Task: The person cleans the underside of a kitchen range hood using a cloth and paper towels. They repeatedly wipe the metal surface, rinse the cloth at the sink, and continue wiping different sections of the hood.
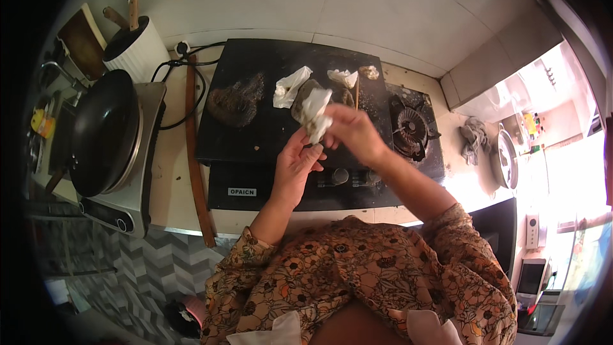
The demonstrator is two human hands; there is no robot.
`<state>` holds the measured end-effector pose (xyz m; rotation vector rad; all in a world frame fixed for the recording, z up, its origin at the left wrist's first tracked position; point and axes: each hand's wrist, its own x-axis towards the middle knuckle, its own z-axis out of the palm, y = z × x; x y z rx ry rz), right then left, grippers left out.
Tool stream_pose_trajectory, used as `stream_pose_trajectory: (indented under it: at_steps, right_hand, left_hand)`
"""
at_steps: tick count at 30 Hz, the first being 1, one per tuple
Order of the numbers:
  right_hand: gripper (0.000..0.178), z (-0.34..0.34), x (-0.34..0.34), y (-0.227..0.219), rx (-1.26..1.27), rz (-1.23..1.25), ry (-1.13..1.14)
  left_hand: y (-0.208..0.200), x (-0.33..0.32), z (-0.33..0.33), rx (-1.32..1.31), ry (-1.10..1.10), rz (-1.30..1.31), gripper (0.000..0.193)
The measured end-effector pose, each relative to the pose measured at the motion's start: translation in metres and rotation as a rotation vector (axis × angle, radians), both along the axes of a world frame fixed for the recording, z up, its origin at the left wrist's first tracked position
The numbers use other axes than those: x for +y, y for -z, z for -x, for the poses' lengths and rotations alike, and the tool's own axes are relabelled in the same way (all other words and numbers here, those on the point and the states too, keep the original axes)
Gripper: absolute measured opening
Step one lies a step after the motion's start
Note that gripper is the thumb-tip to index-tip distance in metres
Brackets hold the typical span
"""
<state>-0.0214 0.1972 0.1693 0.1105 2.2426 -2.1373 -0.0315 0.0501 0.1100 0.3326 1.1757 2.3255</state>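
Note:
A crumpled, stained white tissue (315,110) hangs between my hands over the black stove panel (287,51). My right hand (354,133) is closed on its right side. From below, the fingers of my left hand (296,158) pinch its lower end. Behind it, another crumpled white tissue (292,87) lies on the panel, with a smaller wad (343,78) to the right and a yellowish scrap (369,72) farther right. A thin wooden stick (357,94) lies near these. Brown grime (236,100) marks the panel's left part.
To the left, a black wok (105,134) rests on a silver cooker (151,153), before a white knife holder (137,51). A black cable (203,92) and wooden strip (193,153) lie between. Rightward are a gas burner (412,126), a grey cloth (474,138) and a metal pot (506,156).

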Motion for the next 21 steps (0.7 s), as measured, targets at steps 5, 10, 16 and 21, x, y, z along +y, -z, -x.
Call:
stream_pose_trajectory:
  at_steps: [5,10,16,21]
  right_hand:
    - [0.021,-0.018,0.006,0.015,0.009,-0.285,-0.047]
    - [0.018,-0.029,0.083,0.013,0.223,-1.355,0.139]
    - [0.028,-0.021,0.113,0.038,0.279,-1.395,-0.141]
    - [0.021,-0.013,0.102,0.036,0.299,-1.413,-0.208]
  left_hand:
    - [0.013,0.003,0.006,-0.063,0.052,-0.069,0.026]
    - [0.007,-0.007,0.009,-0.070,-0.100,-0.043,0.024]
    - [0.006,-0.020,0.012,-0.056,-0.140,-0.005,0.022]
    - [0.010,-0.027,0.018,-0.027,-0.137,0.037,0.022]
